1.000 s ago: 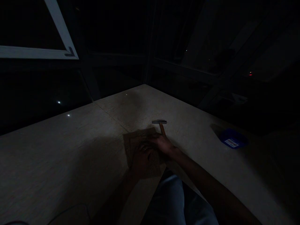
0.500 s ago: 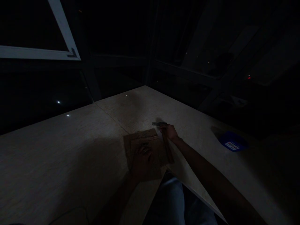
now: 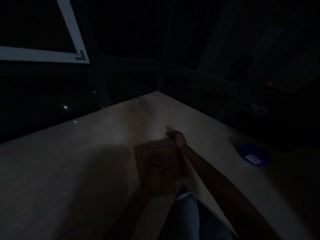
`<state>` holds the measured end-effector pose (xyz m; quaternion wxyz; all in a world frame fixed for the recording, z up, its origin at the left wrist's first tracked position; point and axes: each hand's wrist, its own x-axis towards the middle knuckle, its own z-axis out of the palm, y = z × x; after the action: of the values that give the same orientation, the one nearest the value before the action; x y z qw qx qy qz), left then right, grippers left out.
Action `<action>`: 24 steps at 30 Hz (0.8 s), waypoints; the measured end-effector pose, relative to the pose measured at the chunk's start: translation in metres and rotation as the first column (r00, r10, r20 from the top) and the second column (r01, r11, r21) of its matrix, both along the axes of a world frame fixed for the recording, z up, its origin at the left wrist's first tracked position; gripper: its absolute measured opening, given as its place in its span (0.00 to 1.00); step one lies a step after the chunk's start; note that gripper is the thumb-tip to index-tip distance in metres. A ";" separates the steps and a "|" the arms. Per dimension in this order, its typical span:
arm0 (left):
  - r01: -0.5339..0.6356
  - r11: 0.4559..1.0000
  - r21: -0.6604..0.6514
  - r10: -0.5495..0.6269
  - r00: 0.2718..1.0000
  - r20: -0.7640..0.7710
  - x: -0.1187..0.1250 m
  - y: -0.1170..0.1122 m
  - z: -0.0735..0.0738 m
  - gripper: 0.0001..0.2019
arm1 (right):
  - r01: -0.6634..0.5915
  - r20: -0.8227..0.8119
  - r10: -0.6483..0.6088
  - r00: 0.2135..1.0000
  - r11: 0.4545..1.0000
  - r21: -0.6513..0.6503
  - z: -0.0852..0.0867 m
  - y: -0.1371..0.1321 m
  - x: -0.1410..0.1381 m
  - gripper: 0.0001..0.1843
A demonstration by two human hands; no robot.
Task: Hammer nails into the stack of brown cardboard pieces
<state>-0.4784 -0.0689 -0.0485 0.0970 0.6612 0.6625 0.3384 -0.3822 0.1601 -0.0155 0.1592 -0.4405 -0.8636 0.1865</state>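
Note:
In the dim head view, my left hand [image 3: 155, 171] lies on a brown cardboard piece [image 3: 142, 150] with its fingers spread and slightly bent. The cardboard rests flat on the pale tabletop and looks layered or folded, with dark markings near my fingertips. At the cardboard's upper right corner, my right hand [image 3: 177, 139] is closed around a small slim grey tool [image 3: 167, 134]. Only the tool's end sticks out to the left of my fingers; its exact kind is too dark to tell. A dark reddish-brown strip [image 3: 184, 166] runs along the cardboard's right edge, below my right hand.
A blue container with a white label [image 3: 253, 159] stands on the pale table [image 3: 200, 123] to the right. A thin cable [image 3: 80, 226] lies at the lower left. Dark windows border the table's far edges, one with a white frame [image 3: 45, 55]. My legs [image 3: 186, 213] are below the near edge.
My right hand has turned, and less of the grey tool shows past its fingers. My left hand stays on the cardboard. The whole view has shifted slightly.

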 end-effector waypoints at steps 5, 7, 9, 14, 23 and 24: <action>-0.005 0.999 0.034 0.004 1.000 0.007 0.001 0.000 -0.002 0.12 | -0.076 -0.049 0.076 0.996 0.997 -0.007 0.007 -0.028 0.008 0.16; -0.019 0.999 0.039 0.019 1.000 0.000 0.002 0.000 -0.003 0.12 | -0.162 -0.067 0.160 0.985 0.986 -0.027 0.009 -0.045 0.009 0.13; -0.024 0.999 0.047 0.024 1.000 -0.004 0.003 0.000 -0.004 0.12 | -0.280 -0.083 0.276 0.958 0.959 -0.042 0.010 -0.061 0.009 0.12; -0.013 0.997 0.070 0.013 1.000 -0.003 0.002 0.000 -0.005 0.14 | -0.475 -0.028 0.474 0.880 0.880 -0.018 0.014 -0.083 0.006 0.12; -0.027 0.997 0.067 0.030 0.999 -0.044 0.002 0.000 -0.003 0.13 | -0.558 0.230 0.553 0.800 0.828 -0.052 0.034 -0.098 -0.014 0.10; -0.031 0.997 0.066 0.033 0.999 -0.040 0.003 0.001 -0.003 0.13 | -0.563 0.246 0.559 0.792 0.824 -0.058 0.035 -0.098 -0.016 0.10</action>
<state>-0.4757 -0.0681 -0.0517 0.0562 0.6601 0.6633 0.3480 -0.3979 0.0619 0.0195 -0.0101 -0.1832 -0.9700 0.1597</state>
